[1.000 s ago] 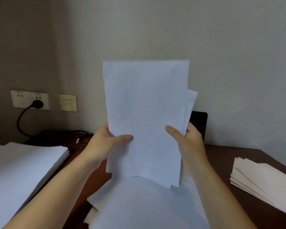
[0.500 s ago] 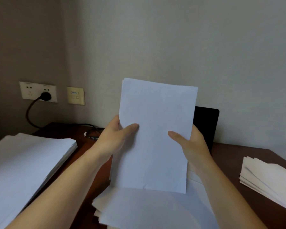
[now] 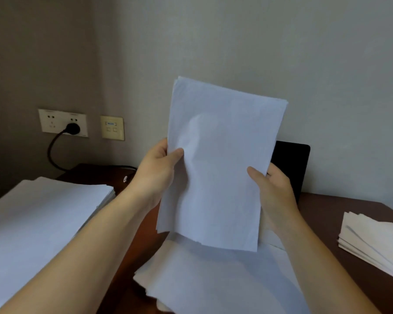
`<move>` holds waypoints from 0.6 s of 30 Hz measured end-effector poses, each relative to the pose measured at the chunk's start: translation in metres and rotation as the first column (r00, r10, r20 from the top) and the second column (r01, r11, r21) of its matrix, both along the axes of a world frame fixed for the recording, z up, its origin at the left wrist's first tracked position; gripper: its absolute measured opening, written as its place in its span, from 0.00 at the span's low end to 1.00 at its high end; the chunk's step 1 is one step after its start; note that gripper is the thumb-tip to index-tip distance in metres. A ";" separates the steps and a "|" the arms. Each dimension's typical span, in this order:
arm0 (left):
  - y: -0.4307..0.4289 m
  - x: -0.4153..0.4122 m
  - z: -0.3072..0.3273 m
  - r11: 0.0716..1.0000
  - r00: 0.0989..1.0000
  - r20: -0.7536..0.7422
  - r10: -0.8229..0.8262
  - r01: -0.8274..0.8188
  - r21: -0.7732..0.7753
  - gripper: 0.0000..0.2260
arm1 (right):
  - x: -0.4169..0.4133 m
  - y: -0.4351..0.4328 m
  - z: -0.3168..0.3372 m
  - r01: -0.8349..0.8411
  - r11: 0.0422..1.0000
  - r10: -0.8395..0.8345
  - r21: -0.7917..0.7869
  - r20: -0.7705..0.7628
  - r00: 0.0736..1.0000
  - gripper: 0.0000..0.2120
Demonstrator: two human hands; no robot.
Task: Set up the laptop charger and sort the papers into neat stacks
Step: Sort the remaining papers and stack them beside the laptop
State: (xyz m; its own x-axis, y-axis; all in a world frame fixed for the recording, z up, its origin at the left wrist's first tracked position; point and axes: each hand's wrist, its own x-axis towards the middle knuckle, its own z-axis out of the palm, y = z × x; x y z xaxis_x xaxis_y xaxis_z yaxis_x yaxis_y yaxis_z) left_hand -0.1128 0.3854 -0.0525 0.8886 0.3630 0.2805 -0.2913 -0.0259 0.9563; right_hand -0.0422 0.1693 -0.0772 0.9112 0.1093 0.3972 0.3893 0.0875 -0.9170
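Note:
I hold a thin bundle of white sheets (image 3: 218,164) upright in front of me, tilted a little to the right. My left hand (image 3: 157,168) grips its left edge with the thumb on the front. My right hand (image 3: 272,189) grips its right edge the same way. Under the bundle lies a loose, uneven pile of papers (image 3: 213,282). A tall neat stack (image 3: 39,223) sits at the left. A black plug (image 3: 72,128) is in the wall socket, and its cable (image 3: 52,152) runs down to the desk. A black laptop (image 3: 290,164) stands partly hidden behind the sheets.
A smaller fanned stack of papers (image 3: 372,239) lies at the right of the dark wooden desk (image 3: 322,214). A beige wall switch plate (image 3: 112,128) sits right of the socket plate (image 3: 55,122). The wall is close behind the desk.
The sheets, uneven a second ago, now line up as one bundle and tilt to the right. The camera view has shifted left, so the socket and laptop sit further right.

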 end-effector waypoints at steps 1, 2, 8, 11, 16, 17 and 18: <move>0.005 -0.005 0.002 1.000 1.000 -0.004 0.000 0.000 -0.021 0.11 | -0.005 0.003 0.003 -0.034 0.999 0.033 -0.001 -0.011 0.999 0.10; 0.010 -0.011 0.004 1.000 1.000 -0.014 0.009 -0.009 -0.029 0.11 | -0.010 0.008 0.005 -0.063 0.998 0.063 -0.010 -0.023 0.998 0.10; 0.071 -0.051 -0.003 0.986 0.951 -0.264 0.160 -0.139 0.095 0.11 | -0.054 0.049 0.004 -0.263 0.957 0.239 -0.122 -0.179 0.954 0.15; 0.107 -0.076 -0.007 0.971 0.887 -0.417 0.199 -0.120 0.208 0.12 | -0.078 0.078 -0.005 -0.374 0.906 0.321 -0.199 -0.254 0.913 0.14; 0.169 -0.119 -0.022 0.894 0.805 -0.448 0.390 -0.213 0.395 0.10 | -0.103 0.136 -0.024 -0.476 0.867 0.390 -0.147 -0.394 0.832 0.10; 0.182 -0.124 -0.026 0.874 0.790 -0.434 0.433 -0.251 0.415 0.12 | -0.106 0.148 -0.026 -0.484 0.865 0.395 -0.135 -0.413 0.821 0.10; 0.193 -0.129 -0.030 0.846 0.771 -0.414 0.484 -0.290 0.448 0.14 | -0.109 0.161 -0.028 -0.484 0.865 0.392 -0.133 -0.421 0.818 0.11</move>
